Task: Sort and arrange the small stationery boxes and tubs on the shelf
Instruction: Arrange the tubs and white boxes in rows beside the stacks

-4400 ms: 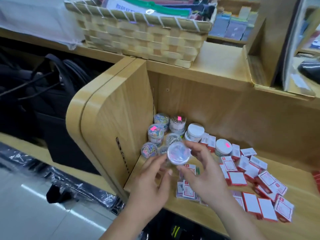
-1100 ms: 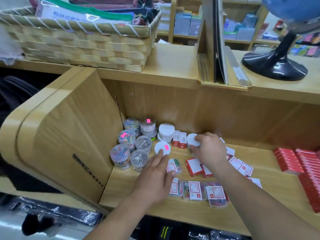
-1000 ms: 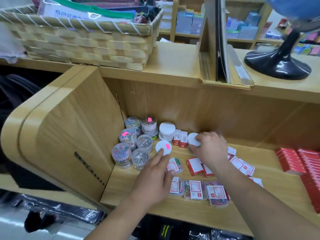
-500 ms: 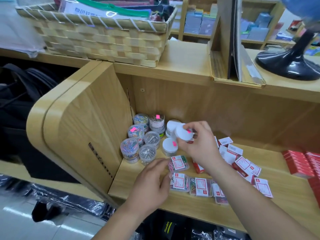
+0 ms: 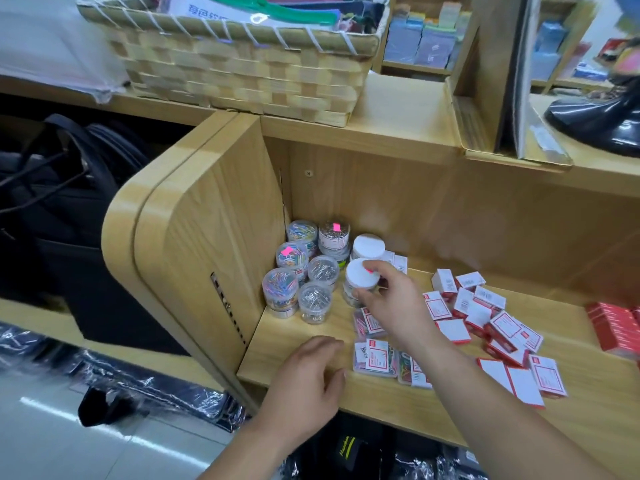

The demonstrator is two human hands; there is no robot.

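My right hand (image 5: 394, 304) grips a white-lidded tub (image 5: 362, 277), which sits stacked on another tub beside the cluster. Several clear tubs of paper clips and pins (image 5: 304, 271) stand in the shelf's back left corner, with another white-lidded tub (image 5: 369, 247) behind. My left hand (image 5: 308, 379) hovers over the wooden shelf (image 5: 301, 351) near its front edge, fingers loosely curled and holding nothing. Flat clear packs of coloured clips (image 5: 375, 358) lie under my right forearm. Small red-and-white boxes (image 5: 485, 313) lie scattered to the right.
The shelf's side panel (image 5: 194, 244) walls in the left. A woven basket (image 5: 242, 67) sits on the counter above. Stacked red boxes (image 5: 613, 323) fill the shelf's right end. A black stand base (image 5: 602, 116) rests at the upper right. Black bags (image 5: 52, 188) hang at the left.
My right hand picked up a white-lidded tub from the middle of the shelf and carried it left onto another tub by the cluster. My left hand drew back toward the shelf's front edge.
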